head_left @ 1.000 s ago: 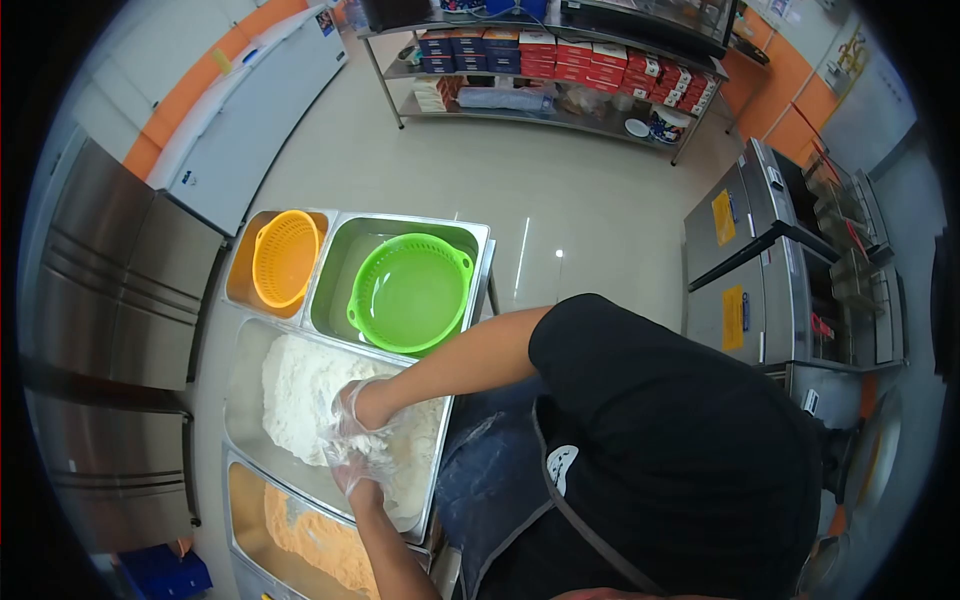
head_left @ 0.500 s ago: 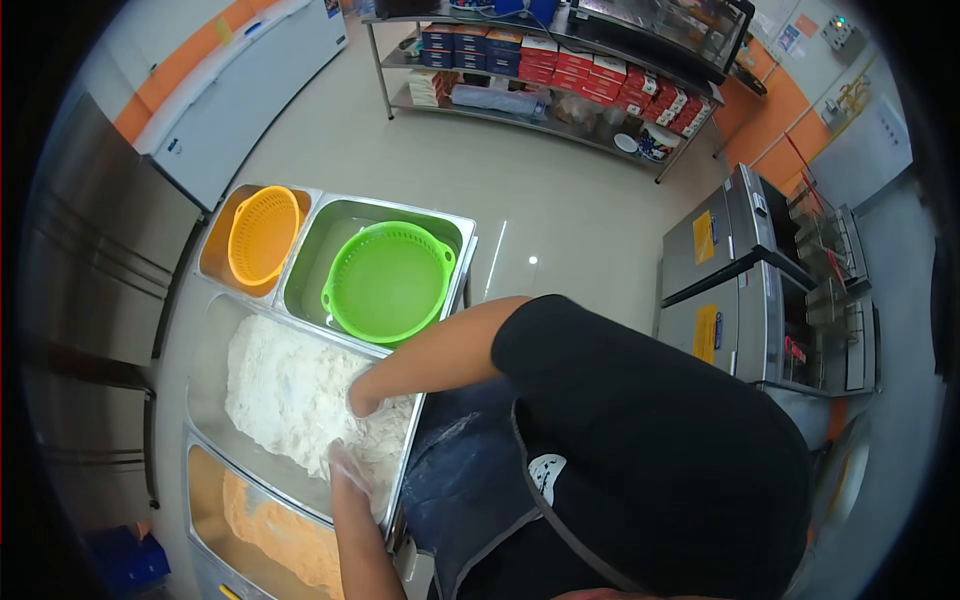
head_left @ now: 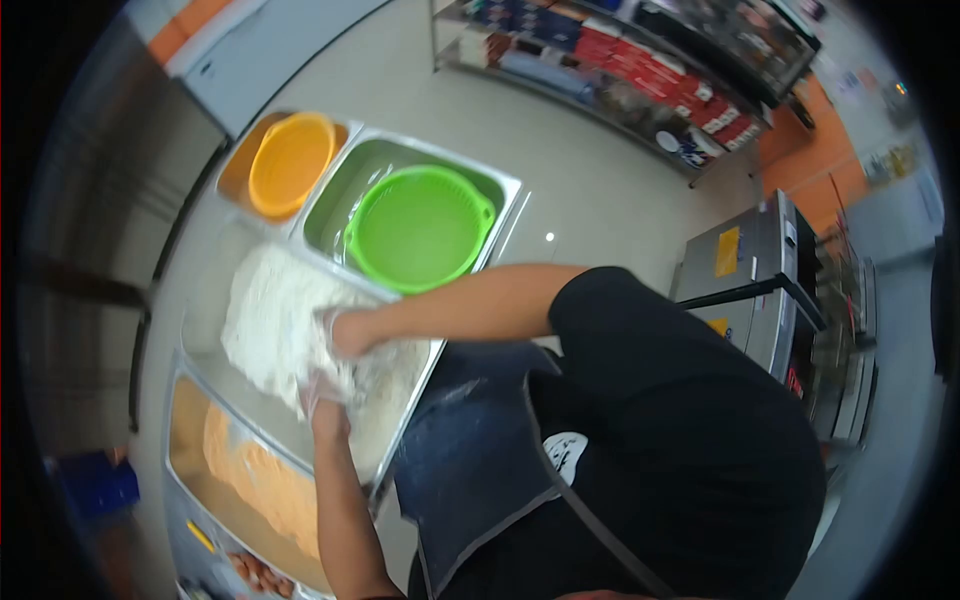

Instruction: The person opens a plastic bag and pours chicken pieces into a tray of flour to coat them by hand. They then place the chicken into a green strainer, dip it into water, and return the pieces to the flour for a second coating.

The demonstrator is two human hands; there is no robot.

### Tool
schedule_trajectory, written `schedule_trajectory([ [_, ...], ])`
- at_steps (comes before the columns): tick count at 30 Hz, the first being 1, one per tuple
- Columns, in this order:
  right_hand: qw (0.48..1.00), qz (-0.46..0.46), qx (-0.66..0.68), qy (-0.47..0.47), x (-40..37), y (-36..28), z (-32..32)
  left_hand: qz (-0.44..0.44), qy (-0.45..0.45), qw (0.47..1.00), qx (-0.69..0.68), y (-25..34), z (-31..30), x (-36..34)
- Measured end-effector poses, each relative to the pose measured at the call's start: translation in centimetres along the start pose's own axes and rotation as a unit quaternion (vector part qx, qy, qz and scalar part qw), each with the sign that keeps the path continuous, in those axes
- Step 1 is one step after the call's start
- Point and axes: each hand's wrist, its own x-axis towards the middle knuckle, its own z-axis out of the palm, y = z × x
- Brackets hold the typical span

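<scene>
Both of my hands are in a steel bin (head_left: 205,325) of white flour (head_left: 268,320), wearing clear plastic gloves. My right hand (head_left: 348,332) reaches in from the upper side, its fingers down in the flour. From the lower side comes my left hand (head_left: 322,392), close to the right one, with its fingertips also sunk in the flour. Whether either hand grips anything is hidden. Flour is heaped in front of the hands, while the side nearest my apron (head_left: 465,430) has only a thin layer.
Beyond the bin, a green basket (head_left: 420,230) and an orange basket (head_left: 290,165) sit in steel pans. Nearer lies a pan of orange powder (head_left: 255,470), with brown eggs (head_left: 260,577) beside it. Fryers (head_left: 740,260) stand at right, a shelf of boxes (head_left: 620,60) at the back.
My view has shifted and tilted. Both hands have moved further into the bin, away from my apron, and the flour near the apron is thinner.
</scene>
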Motion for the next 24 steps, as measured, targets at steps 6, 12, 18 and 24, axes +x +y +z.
schedule_trajectory([
  [6, 0.985, -0.002, -0.171, -0.028, -3.0, -6.0, -10.1, 0.005, 0.035, 0.999, 0.032, 3.8, 0.3, -3.1],
  [12, 0.950, 0.281, 0.132, -0.028, -3.3, -10.1, -14.5, -0.095, -0.045, 0.962, -0.252, 6.5, 0.0, -4.8],
  [18, 0.889, 0.314, 0.306, -0.135, -3.6, -9.4, -14.6, -0.102, 0.035, 0.979, -0.172, 6.3, 1.2, -4.3],
  [24, 0.889, 0.325, 0.087, -0.311, -3.6, -6.4, -4.3, -0.197, 0.013, 0.965, -0.173, -2.4, 4.6, 0.2],
])
